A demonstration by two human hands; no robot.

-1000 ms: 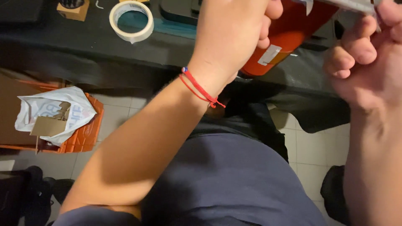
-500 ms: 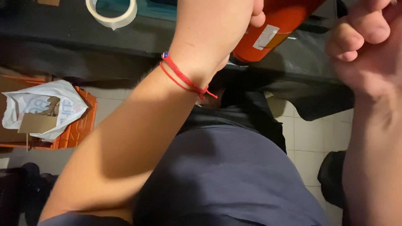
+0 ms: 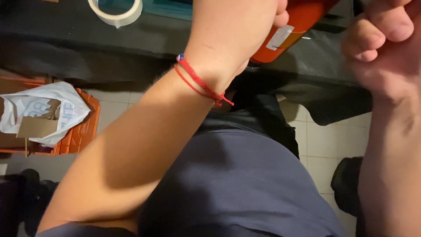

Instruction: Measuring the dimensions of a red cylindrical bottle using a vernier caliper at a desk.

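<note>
Fingers (image 3: 280, 13) grip one orange tool (image 3: 302, 26).

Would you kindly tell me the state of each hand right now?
Left hand: closed around the orange plastic tool body with a white label.
Right hand: fingers curled shut; what it holds, if anything, is out of view.

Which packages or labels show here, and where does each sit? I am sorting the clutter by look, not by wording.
Label: small pale rectangular sticker on the orange container gripped by the left hand, top centre.
Plastic bag: white, crumpled, faint bluish print, on the orange crate, left.
Cardboard piece: flat, brown, lying on the bag.
No screens or signs.
</note>
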